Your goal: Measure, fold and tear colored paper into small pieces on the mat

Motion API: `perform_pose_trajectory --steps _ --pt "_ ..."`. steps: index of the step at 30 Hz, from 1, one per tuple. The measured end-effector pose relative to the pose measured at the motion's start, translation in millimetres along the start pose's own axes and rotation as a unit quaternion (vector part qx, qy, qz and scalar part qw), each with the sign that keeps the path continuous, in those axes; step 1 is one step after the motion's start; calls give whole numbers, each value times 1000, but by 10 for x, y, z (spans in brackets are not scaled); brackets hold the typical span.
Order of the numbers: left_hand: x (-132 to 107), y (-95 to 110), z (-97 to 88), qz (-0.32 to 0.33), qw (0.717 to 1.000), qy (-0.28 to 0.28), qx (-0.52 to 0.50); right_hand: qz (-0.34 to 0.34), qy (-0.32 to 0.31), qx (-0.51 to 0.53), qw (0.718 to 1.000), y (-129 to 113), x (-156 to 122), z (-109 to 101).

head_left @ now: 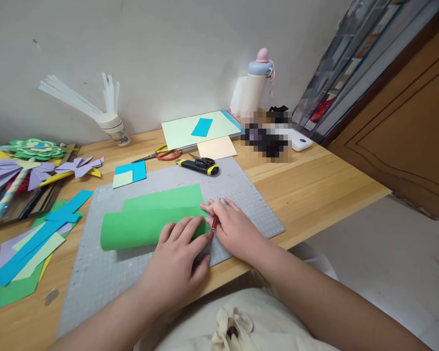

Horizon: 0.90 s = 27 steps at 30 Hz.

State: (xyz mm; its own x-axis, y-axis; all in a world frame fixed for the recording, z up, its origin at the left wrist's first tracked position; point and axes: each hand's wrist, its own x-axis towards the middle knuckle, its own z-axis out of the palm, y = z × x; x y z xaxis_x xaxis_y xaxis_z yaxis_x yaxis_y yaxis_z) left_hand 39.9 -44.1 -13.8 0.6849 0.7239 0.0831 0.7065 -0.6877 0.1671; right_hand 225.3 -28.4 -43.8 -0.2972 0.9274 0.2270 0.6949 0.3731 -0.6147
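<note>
Green paper sheet [149, 220] curled over on cutting mat [247, 195]. Light, floppy, likely springy (creases easily); best held at edges. Left hand [175, 263] flat, pinning its right end; right hand [234, 230] pinches red pencil [214, 223] there.

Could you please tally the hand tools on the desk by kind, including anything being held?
Scissors: 2, red-handled scissors and black-handled scissors
Utility knife: 1
Red pen or pencil, in the right hand: 1
Total: 4
</note>
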Motion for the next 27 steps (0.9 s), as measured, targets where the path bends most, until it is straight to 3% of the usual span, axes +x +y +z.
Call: perform_pose_trajectory --steps 10,27 --pt "-168 45 -17 -30 990 67 117 -6 -7 -26 1000 6 -9 34" --pt "-1002 -429 -198 -224 949 87 202 -22 -16 -51 998 74 -41 100"
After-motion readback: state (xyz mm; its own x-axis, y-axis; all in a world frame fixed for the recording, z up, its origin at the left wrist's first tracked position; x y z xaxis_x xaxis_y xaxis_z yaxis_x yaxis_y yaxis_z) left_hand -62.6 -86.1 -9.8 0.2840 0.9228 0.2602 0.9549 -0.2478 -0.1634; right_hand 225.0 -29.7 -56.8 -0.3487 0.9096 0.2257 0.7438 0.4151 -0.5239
